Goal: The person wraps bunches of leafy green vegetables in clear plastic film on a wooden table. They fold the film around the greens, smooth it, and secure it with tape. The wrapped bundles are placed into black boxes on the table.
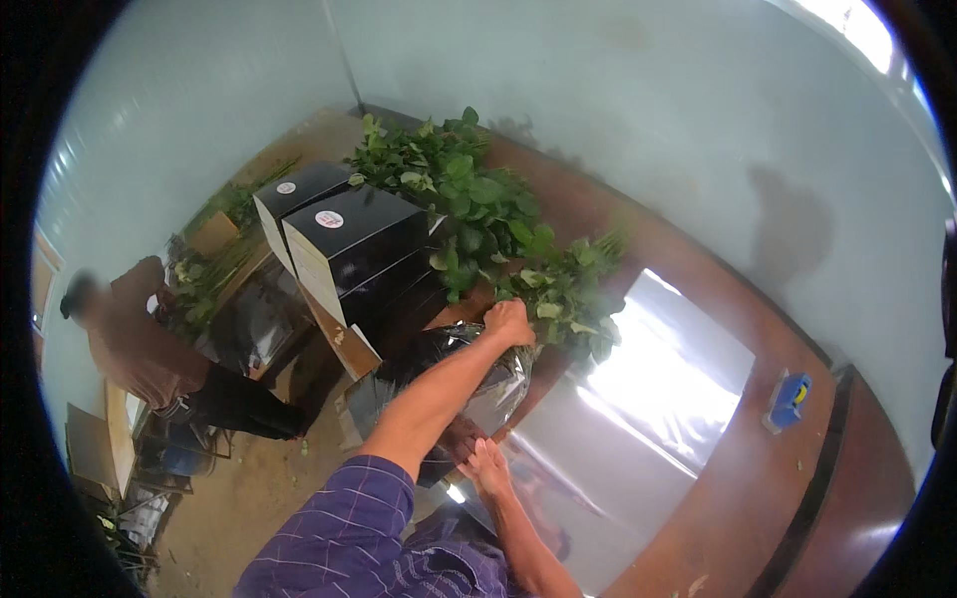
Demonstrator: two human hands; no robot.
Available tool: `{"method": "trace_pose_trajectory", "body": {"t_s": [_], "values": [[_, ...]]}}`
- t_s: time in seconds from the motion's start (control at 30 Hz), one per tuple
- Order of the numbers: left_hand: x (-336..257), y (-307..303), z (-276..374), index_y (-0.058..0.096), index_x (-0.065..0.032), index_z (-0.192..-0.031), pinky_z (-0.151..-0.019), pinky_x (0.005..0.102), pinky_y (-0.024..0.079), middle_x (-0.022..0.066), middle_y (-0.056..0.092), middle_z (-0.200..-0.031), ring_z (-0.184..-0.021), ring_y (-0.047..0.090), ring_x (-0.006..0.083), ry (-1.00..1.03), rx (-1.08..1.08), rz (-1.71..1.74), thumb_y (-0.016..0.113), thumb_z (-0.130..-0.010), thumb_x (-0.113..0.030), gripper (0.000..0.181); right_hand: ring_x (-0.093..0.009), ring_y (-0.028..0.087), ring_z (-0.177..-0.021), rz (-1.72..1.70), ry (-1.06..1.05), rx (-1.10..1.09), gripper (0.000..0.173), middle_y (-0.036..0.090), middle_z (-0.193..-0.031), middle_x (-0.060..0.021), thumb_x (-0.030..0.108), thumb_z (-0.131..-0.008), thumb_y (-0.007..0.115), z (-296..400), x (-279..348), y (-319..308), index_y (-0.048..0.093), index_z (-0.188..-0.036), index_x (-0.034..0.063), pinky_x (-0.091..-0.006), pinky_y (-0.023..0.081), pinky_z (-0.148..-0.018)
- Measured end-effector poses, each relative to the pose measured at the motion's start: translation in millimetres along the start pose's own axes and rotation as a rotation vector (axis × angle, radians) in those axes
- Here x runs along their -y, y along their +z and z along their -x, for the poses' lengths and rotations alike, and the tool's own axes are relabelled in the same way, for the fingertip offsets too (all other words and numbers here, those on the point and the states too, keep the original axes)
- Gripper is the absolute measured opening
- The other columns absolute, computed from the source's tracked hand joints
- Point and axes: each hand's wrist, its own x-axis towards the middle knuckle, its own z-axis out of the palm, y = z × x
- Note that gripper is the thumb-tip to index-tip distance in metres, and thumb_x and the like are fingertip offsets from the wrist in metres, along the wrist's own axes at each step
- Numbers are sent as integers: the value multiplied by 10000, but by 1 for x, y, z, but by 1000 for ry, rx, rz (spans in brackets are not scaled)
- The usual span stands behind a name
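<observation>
My left hand (511,323) has its fingers curled on the far end of a bundle in clear plastic film (505,392), right beside a bunch of leafy green stems (557,288). At the near side of that bundle, my right hand (486,465) pinches its edge; my fingertips are partly hidden. The bundle looks dark inside, and my left forearm covers part of it. A stack of shiny clear film sheets (643,418) lies flat on the brown table (740,478), to the right of both hands.
Black boxes (359,224) with round stickers stand stacked to the left. More leafy stems (463,187) lie behind them along the wall. A blue tape dispenser (786,401) is at the right. Another person (149,351) stands at the far left by more stems (202,284).
</observation>
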Motion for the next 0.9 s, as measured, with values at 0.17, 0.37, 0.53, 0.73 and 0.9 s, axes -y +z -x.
{"method": "trace_pose_trajectory", "body": {"t_s": [0.17,0.37,0.53,0.73,0.9], "values": [[7,31,-28,441,14,-1395,-948,491,429,251,555,-1287,-1169,566,388,-2,-79,-152,865,-619,-363,961,-230,677,-1016,616,-94,-210,391,664,-1170,-90,293,-1004,614,-53,-15,-4,583,-1285,23,-385,565,-871],[37,-1,1,309,-18,-1495,-991,535,396,305,470,-1352,-1231,501,440,214,-31,33,832,-716,-452,1034,-252,710,-918,355,-95,-111,286,709,-1053,-156,194,-971,651,-47,-6,-31,658,-1104,-58,-356,601,-794],[88,-129,113,572,-14,-1250,-948,378,491,243,584,-1260,-1110,608,351,539,-699,539,725,-869,-189,446,-213,701,-855,240,-201,-399,262,714,-990,-137,201,-984,626,-18,78,-29,668,-1055,-47,-323,594,-748],[267,-214,128,591,-3,-1209,-800,281,488,88,660,-1032,-879,615,153,48,-1334,741,608,-979,-88,245,-165,677,-785,286,-447,-464,284,705,-961,-127,230,-997,622,-21,153,16,652,-1074,-42,-273,573,-676],[386,-199,74,565,-48,-1279,-797,326,515,106,679,-1055,-902,633,186,-272,-964,510,616,-952,-57,330,-161,676,-788,326,-525,-296,301,706,-962,-137,236,-1007,618,-16,179,84,648,-1100,-48,-274,575,-720]]}}
